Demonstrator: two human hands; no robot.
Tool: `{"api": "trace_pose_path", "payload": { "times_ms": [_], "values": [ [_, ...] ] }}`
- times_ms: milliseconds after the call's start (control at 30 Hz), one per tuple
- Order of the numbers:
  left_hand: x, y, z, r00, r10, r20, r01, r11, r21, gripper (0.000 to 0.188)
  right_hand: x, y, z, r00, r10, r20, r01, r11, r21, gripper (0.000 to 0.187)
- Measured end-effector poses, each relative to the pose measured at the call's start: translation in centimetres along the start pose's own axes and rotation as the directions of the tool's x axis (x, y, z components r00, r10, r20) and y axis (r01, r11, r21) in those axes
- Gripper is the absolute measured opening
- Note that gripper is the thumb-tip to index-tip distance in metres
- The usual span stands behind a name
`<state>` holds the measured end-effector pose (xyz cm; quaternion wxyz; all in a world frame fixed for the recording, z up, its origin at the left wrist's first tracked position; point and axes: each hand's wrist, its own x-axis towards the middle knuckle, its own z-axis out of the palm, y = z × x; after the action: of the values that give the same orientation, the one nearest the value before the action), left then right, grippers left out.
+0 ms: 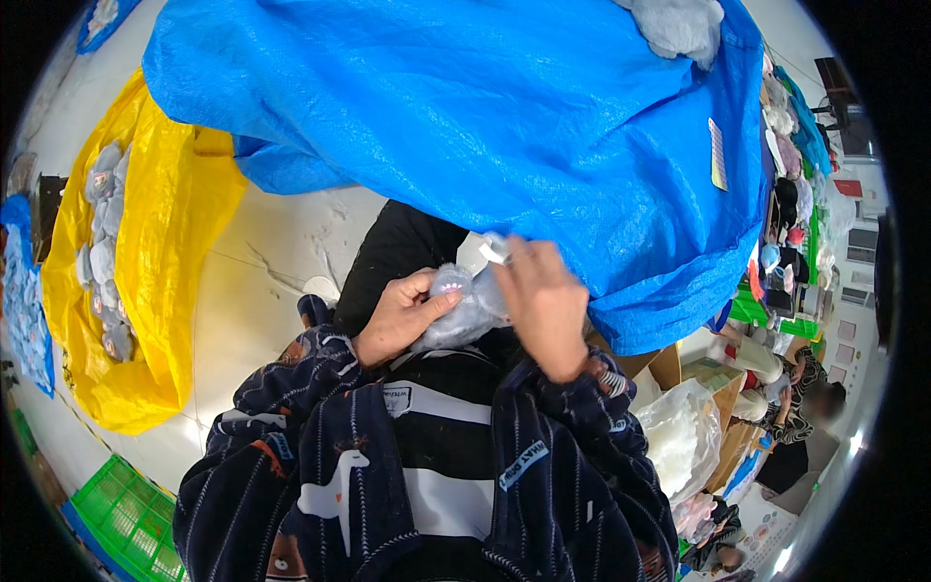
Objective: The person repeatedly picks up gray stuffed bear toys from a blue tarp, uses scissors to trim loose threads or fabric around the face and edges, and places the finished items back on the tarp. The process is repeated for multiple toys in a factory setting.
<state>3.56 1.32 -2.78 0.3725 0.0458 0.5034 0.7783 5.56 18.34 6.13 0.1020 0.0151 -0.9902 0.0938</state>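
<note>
A small grey plush toy (454, 308) with a fuzzy, rounded head rests in my lap. My left hand (400, 312) is closed on its left side, thumb pressed near the small markings on the head. Over the toy's right side, my right hand (545, 303) is closed with its fingers curled. At those fingertips a small white strip (493, 251) shows beside a bit of grey material. Exactly what the right fingers pinch is hidden by the hand itself.
A large blue plastic sheet (465, 116) spreads ahead, with a grey fluffy piece (679, 27) on it. To the left, a yellow bag (170, 281) holds several grey plush pieces. Green crates (121, 519), a clear bag of white filling (679, 436) and other people sit around the sides.
</note>
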Motion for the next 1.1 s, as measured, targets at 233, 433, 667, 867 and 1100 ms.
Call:
{"api": "trace_pose_path", "payload": {
  "times_ms": [233,433,667,867,1100],
  "values": [
    [-0.1,-0.2,0.1,0.997,0.082,-0.008,-0.082,0.996,0.023,0.012,0.0,-1.3,0.4,0.994,-0.106,0.018,0.089,0.907,0.412,0.026],
    [-0.3,-0.9,-0.8,1.0,0.029,0.008,-0.028,0.995,-0.099,0.013,-0.5,-1.6,3.3,0.96,-0.272,0.066,0.184,0.79,0.585,0.017],
    [-0.3,0.1,-1.4,0.984,-0.148,-0.096,0.11,0.94,-0.324,0.019,-2.1,-0.2,0.1,0.915,0.164,0.369,-0.402,0.28,0.872,0.009],
    [-0.8,-0.2,-2.6,0.995,-0.086,0.045,0.096,0.942,-0.323,0.024,-1.7,4.0,-2.6,0.865,0.473,0.168,-0.41,0.473,0.78,0.015],
    [-2.4,-0.9,-6.7,0.982,-0.182,0.044,0.184,0.893,-0.411,0.045,-2.9,5.3,-1.3,0.831,0.494,0.256,-0.49,0.432,0.757,0.016]
  ]
}}
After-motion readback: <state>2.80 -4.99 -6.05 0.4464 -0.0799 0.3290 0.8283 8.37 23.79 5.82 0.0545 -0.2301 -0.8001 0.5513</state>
